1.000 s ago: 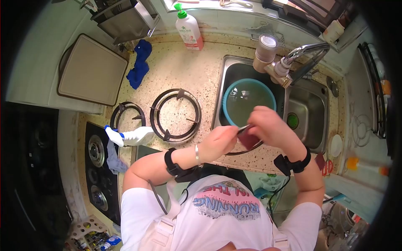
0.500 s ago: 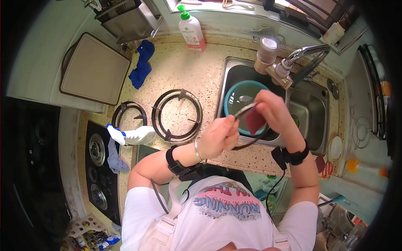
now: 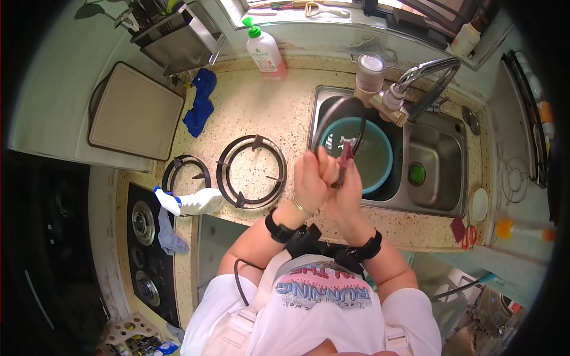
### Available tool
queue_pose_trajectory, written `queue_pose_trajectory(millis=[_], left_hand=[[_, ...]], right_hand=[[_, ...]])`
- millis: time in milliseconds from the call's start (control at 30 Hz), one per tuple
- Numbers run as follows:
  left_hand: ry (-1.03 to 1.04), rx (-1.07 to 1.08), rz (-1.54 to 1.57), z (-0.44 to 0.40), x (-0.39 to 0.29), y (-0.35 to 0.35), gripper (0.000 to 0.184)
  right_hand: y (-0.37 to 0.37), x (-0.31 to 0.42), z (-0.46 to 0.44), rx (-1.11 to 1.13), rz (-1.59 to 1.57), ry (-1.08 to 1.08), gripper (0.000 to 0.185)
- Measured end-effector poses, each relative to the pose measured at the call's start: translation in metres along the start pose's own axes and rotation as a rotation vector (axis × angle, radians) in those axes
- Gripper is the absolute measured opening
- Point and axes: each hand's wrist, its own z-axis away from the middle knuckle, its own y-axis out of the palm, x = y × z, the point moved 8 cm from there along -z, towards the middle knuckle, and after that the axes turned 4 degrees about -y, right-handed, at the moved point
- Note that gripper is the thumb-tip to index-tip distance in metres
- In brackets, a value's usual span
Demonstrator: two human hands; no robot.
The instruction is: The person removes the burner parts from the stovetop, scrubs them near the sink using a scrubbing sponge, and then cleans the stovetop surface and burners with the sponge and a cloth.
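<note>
Over the near edge of the sink, my left hand (image 3: 311, 178) grips a dark metal ring (image 3: 333, 107), which looks like a gas stove ring. The ring stands tilted up above a turquoise basin (image 3: 390, 155) of water in the left bowl. My right hand (image 3: 346, 193) is closed around a dark red scouring pad (image 3: 346, 155), close beside my left hand and against the ring's near part. Fingers cover the exact contact. On the counter to the left lie a larger pan support (image 3: 221, 172) and a smaller pan support (image 3: 167, 178).
A white spray bottle (image 3: 199, 202) lies near the gas hob (image 3: 138, 258). Behind are a blue cloth (image 3: 202, 104) and a green-capped soap bottle (image 3: 264, 56). The faucet (image 3: 409, 89) arches over the sink (image 3: 439, 202). Red scissors (image 3: 469, 236) lie at right.
The ring has swung upright over the basin. My right hand has come down and left with the scouring pad, close to my left hand. The view has shifted slightly.
</note>
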Motion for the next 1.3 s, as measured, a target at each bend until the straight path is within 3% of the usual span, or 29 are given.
queue_pose_trajectory(millis=[33,100,200,233,333,400,500,600,633,667,767,800,833,867,900,933,1033,1067,1100,1167,1200,1267,1300], left_hand=[[0.093,0.089,-0.044,0.005,-0.003,0.008,0.059],[0.045,0.117,-0.057,0.016,0.001,0.012,0.059],[0.060,0.197,-0.126,0.027,-0.010,0.028,0.058],[0.084,0.222,-0.139,0.027,-0.011,0.029,0.057],[0.208,0.241,-0.279,0.021,-0.011,0.026,0.060],[0.329,0.200,-0.473,0.020,-0.016,0.029,0.064],[0.503,0.348,-0.692,0.027,-0.012,0.025,0.059],[0.669,0.426,-0.764,0.040,-0.010,0.037,0.059],[0.723,0.451,-0.786,0.045,-0.009,0.041,0.059],[0.779,0.477,-0.808,0.050,-0.009,0.044,0.059],[0.620,0.390,-0.839,0.054,-0.007,0.044,0.055],[0.578,0.333,-0.848,0.057,-0.007,0.043,0.056],[0.456,0.288,-0.787,0.058,-0.006,0.038,0.056],[0.337,0.245,-0.726,0.061,-0.007,0.033,0.057],[0.219,0.201,-0.664,0.060,-0.005,0.028,0.057],[0.230,0.192,-0.640,0.058,-0.011,0.030,0.058],[0.232,0.185,-0.582,0.046,-0.017,0.036,0.060],[0.350,0.146,-0.657,0.045,-0.017,0.032,0.060],[0.462,0.106,-0.730,0.045,-0.010,0.024,0.061],[0.521,0.076,-0.684,0.036,-0.015,0.022,0.062],[0.551,0.062,-0.662,0.031,-0.017,0.021,0.062],[0.377,0.104,-0.495,0.024,-0.022,0.012,0.061],[0.350,0.103,-0.359,0.020,-0.018,0.010,0.057]], right_hand=[[-0.010,0.001,-0.011,0.050,0.071,-0.014,0.030],[-0.010,0.026,-0.025,0.145,0.153,-0.128,0.023],[0.012,0.058,-0.043,0.244,0.534,-0.247,0.020],[0.019,0.064,-0.049,0.262,0.498,-0.313,0.016],[0.018,0.043,-0.053,0.244,0.011,-0.205,0.018],[0.013,0.020,-0.039,0.195,-0.041,-0.080,0.036],[0.020,-0.001,0.000,0.121,-0.147,0.190,0.056],[0.005,-0.018,0.004,0.218,-0.100,0.395,0.044],[0.008,0.001,-0.001,0.322,0.079,0.202,0.029],[0.004,0.005,-0.006,0.337,0.186,0.143,0.027],[-0.020,0.002,-0.031,0.308,0.559,0.022,0.022],[-0.013,0.026,-0.036,0.190,0.741,-0.157,0.021],[-0.015,0.039,-0.051,0.271,0.843,-0.266,0.022],[-0.012,0.054,-0.059,0.319,0.705,-0.479,0.021],[0.001,0.080,-0.059,0.395,0.958,-0.752,0.018],[0.014,0.094,-0.049,0.470,1.209,-1.025,0.016],[-0.003,0.051,-0.064,0.308,0.525,-0.382,0.013],[0.006,0.042,-0.045,0.123,0.403,-0.189,0.015],[0.001,0.020,-0.038,0.101,0.383,-0.029,0.024],[-0.004,-0.022,-0.028,0.365,0.139,0.213,0.033],[0.005,-0.024,-0.010,0.216,0.036,0.284,0.032],[-0.005,-0.035,-0.009,0.193,-0.127,0.255,0.032],[-0.009,-0.030,-0.011,0.221,0.025,0.224,0.031]])
